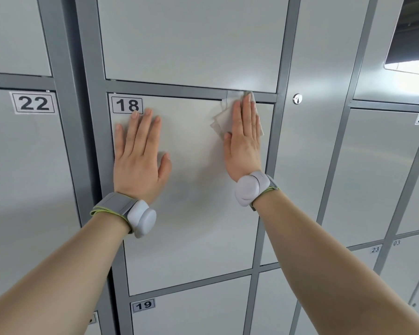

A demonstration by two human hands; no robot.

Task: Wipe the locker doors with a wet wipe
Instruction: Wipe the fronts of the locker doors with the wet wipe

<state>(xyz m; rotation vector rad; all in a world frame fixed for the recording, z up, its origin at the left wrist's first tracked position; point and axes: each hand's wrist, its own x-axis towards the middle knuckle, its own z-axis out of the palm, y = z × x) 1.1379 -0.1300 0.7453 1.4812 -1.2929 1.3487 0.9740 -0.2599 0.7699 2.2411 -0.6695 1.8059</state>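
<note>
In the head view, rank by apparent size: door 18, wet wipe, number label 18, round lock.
Largest first:
door 18
wet wipe, partly hidden under the right hand
number label 18
round lock

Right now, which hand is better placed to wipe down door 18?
Right. The right hand presses the wet wipe flat on door 18 near its top right corner; the left hand lies flat and bare below the number label.

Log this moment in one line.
target: door 18 | right hand: presses wet wipe, top-right corner | left hand: flat on door
</note>
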